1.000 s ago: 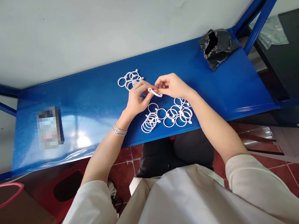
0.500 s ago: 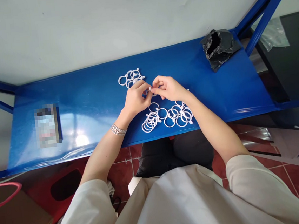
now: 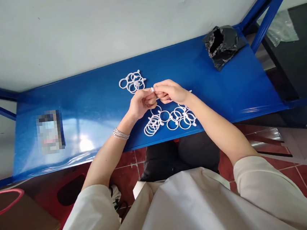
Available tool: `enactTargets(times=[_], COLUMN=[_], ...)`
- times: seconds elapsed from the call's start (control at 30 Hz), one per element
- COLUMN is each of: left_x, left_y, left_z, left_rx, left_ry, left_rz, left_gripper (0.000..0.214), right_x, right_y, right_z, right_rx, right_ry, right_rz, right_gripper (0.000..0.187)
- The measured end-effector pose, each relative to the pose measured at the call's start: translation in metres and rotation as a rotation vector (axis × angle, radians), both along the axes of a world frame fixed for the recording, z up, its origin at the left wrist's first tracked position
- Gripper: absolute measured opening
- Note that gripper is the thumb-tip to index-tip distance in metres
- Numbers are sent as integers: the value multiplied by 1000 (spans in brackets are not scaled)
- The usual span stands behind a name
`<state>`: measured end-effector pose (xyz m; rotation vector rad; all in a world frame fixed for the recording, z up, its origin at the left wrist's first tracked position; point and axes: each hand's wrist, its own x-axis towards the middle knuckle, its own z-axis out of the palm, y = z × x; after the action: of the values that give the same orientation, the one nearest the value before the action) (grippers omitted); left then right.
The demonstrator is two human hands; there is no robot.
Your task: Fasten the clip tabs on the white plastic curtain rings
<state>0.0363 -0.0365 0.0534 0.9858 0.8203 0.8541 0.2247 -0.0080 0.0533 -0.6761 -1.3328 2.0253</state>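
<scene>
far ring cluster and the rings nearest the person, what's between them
In the head view, the left hand and right hand meet there with a white piece at their fingertips, hiding part of the blue table.

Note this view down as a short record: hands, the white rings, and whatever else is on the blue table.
Left hand: fingertips closed on a small white piece, mostly hidden by fingers
Left hand location: left hand above the blue table
Right hand: right hand meeting the left at the same piece
Far rings: overlapping white group, beyond the left hand
Near rings: larger white group, toward the table's near edge
Far right corner: crumpled black bag
Left side: pixelated item, unidentifiable
</scene>
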Motion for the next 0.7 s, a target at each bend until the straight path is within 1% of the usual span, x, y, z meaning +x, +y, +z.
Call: enactTargets(times=[0.1, 0.17, 0.27, 0.33, 0.4, 0.5, 0.57, 0.63, 0.7], left_x=[0, -4, -11, -14, -14, -10, -6, -3, 0], left_y=[0, 4, 13, 17, 19, 18, 15, 12, 9], left_z=[-4, -7, -13, -19, -24, -32, -36, -38, -40], left_rx=[19, 64, 145, 193, 238, 303, 368, 466, 570], left_ry=[-8, 16, 91, 128, 148, 197, 261, 334, 392], left_rz=[15, -10, -64, -62, -17, 92, 130, 157, 210], left_gripper=[61, 61, 62, 63, 62, 58, 58, 60, 59], right_x=[-3, -4, -5, -5, -4, 1, 4, 5, 5], right_y=[-1, -1, 1, 3, 5, 6, 7, 7, 8], right_z=[-1, -3, -8, -13, -16, -18, -18, -17, -18], right_rx=[3, 18, 74, 140, 243, 463, 572, 595, 557], right_ry=[44, 48, -3, -48, -119, -275, -331, -330, -322], right_rz=[-55, -80, -100, -136, -221, -356, -395, -413, -436], right_gripper=[47, 47, 45, 42, 43, 48, 50, 51, 51])
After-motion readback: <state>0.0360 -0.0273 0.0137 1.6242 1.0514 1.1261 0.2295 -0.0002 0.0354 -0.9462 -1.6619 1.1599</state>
